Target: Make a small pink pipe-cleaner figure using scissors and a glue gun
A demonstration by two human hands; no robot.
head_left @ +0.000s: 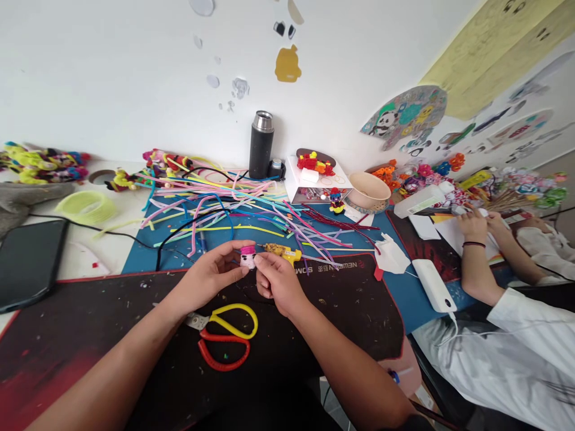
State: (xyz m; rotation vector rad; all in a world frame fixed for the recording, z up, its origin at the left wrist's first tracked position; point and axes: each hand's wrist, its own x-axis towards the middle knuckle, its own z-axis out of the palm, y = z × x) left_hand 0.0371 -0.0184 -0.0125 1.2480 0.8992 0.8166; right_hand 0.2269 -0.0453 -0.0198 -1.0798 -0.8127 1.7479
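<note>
And here's the head point(248, 261), small and pale pink under a magenta cap, up between both hands just above the mat point(278, 356). Its long axis stands nearly upright, cap end away from the wearer's lap, chin end towards it, dark eye marks turned to the wearer's view. The left hand point(215, 269) pinches it, forefinger reaching along the cap, thumb low at the chin. In from the other side comes the right hand point(279, 281), thumb and forefinger closed together on the face's edge, other fingers curled in. Just beyond, the yellow glue gun point(281, 249) lies with its nozzle aimed left, near the cap. Closer in, the scissors point(224, 338) rest on the mat, blades pointing left, partly under the left wrist. Pipe cleaners point(215, 212) sprawl across the bench point(413, 300) behind, and at far right a co-worker's hands point(474, 224) are busy too.
</note>
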